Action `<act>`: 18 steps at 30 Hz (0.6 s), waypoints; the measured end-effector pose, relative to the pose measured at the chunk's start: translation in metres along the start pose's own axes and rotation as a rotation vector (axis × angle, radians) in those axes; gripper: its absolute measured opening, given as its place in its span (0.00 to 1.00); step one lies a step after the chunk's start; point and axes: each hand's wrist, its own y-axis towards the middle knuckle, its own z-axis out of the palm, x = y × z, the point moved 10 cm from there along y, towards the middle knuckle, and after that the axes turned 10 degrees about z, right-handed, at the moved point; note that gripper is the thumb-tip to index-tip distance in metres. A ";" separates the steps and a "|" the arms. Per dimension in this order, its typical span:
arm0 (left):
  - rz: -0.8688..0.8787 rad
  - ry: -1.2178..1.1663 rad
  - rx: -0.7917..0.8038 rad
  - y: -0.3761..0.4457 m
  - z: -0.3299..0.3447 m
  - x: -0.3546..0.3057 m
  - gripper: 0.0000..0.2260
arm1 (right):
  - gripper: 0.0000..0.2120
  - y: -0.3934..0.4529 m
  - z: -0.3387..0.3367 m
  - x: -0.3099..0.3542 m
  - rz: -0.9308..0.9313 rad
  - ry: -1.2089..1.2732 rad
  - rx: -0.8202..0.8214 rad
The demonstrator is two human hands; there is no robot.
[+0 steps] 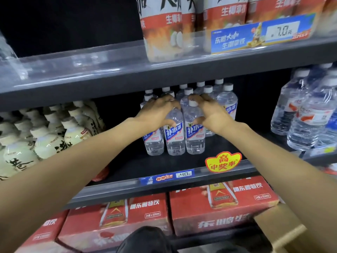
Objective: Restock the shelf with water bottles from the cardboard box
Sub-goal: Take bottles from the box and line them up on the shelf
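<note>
Water bottles [184, 123] stand upright in a tight cluster on the middle shelf [182, 161], set back from its front rail, with both hands reached in over them.

Left hand [156, 112]: fingers curled over the tops of the bottles on the left side of the cluster, thumb pressed against the shoulder of the front middle bottle [174, 132]. The hand grips this group from above and from the left.

Right hand [209, 114]: fingers curled over the caps behind the front right bottle [194, 132], thumb against that bottle's shoulder. One white cap [193, 102] shows just left of the right index finger, between the two hands.

Beyond both hands, further rows of the same bottles run toward the back of the shelf. Left of the left forearm stands a group of cream-coloured bottles [54, 132]. Right of the right hand stand larger clear bottles [306, 117]. Below the hands, the shelf rail carries a price tag [166, 177] and a yellow promotional sticker [223, 161]. Under the forearms, red cartons [218, 203] fill the lowest level. A plain cardboard box [279, 229] lies under the right forearm at the lower right; its contents cannot be seen.
</note>
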 end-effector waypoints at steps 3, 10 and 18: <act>0.015 0.077 -0.018 0.000 -0.002 -0.002 0.25 | 0.36 0.004 0.007 0.002 -0.001 0.006 -0.025; -0.053 0.130 -0.002 0.001 -0.002 0.003 0.25 | 0.36 0.013 0.015 0.003 -0.012 0.029 -0.016; -0.070 0.100 0.048 -0.003 0.003 0.003 0.25 | 0.37 0.007 0.019 0.002 0.008 0.050 -0.041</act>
